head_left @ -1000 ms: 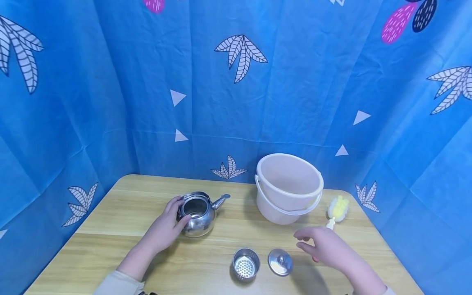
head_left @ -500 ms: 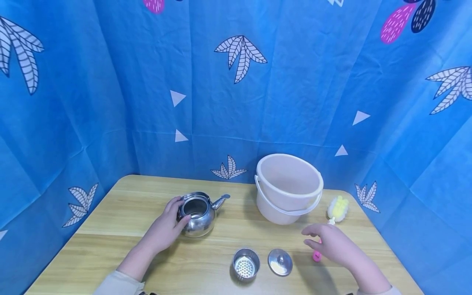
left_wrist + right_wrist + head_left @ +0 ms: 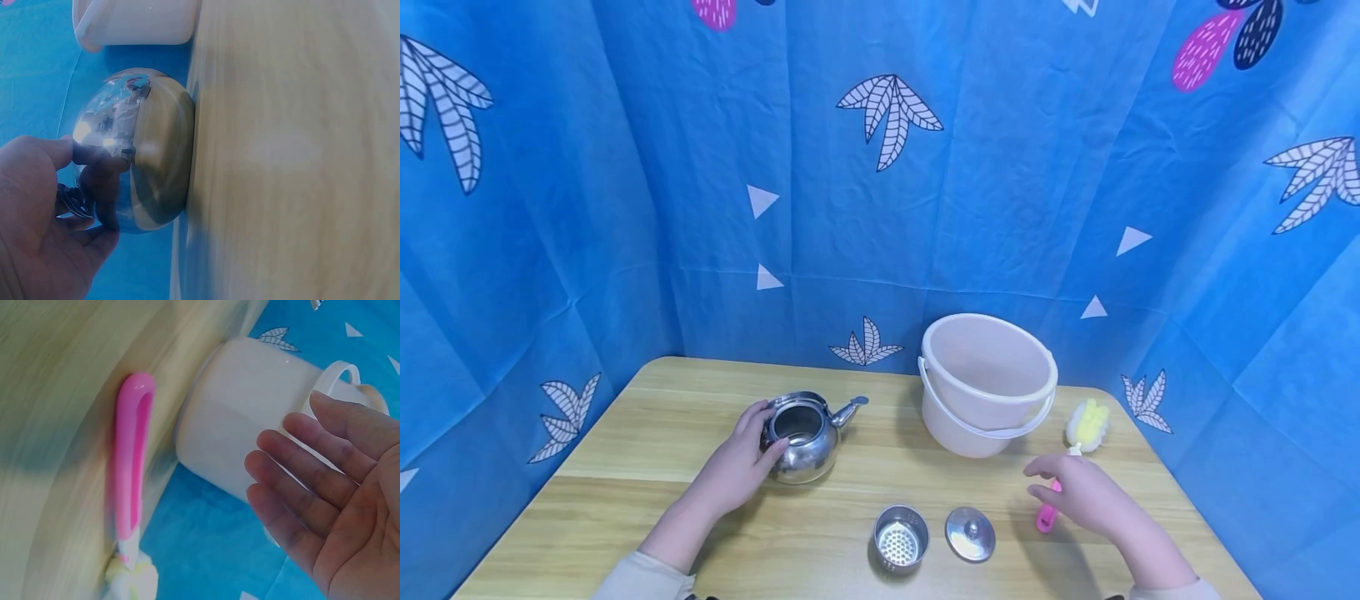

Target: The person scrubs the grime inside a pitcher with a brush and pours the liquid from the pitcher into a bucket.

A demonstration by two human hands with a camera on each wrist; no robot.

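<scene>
My left hand (image 3: pixel 741 467) grips the near left side of a shiny steel kettle (image 3: pixel 808 458), which stands lidless on the table with its spout toward the right. In the left wrist view the thumb lies against the kettle's round body (image 3: pixel 159 137) and the other fingers reach round its top. Over the pink handle of a sponge brush (image 3: pixel 1047 517), my right hand (image 3: pixel 1086 492) hovers with relaxed fingers and holds nothing. The right wrist view shows the brush handle (image 3: pixel 129 456) lying on the table, apart from the fingers. A steel lid (image 3: pixel 970 533) and a perforated strainer cup (image 3: pixel 901 537) sit nearer me.
A pale bucket (image 3: pixel 988 408) with its handle hanging down in front stands at the back right, between the kettle and the brush's yellow-and-white head (image 3: pixel 1087 425). The wooden table (image 3: pixel 647 433) ends at a blue patterned curtain (image 3: pixel 865 225).
My right hand has moved a little to the right, so more of the pink brush handle shows. My left hand and the kettle have stayed in place.
</scene>
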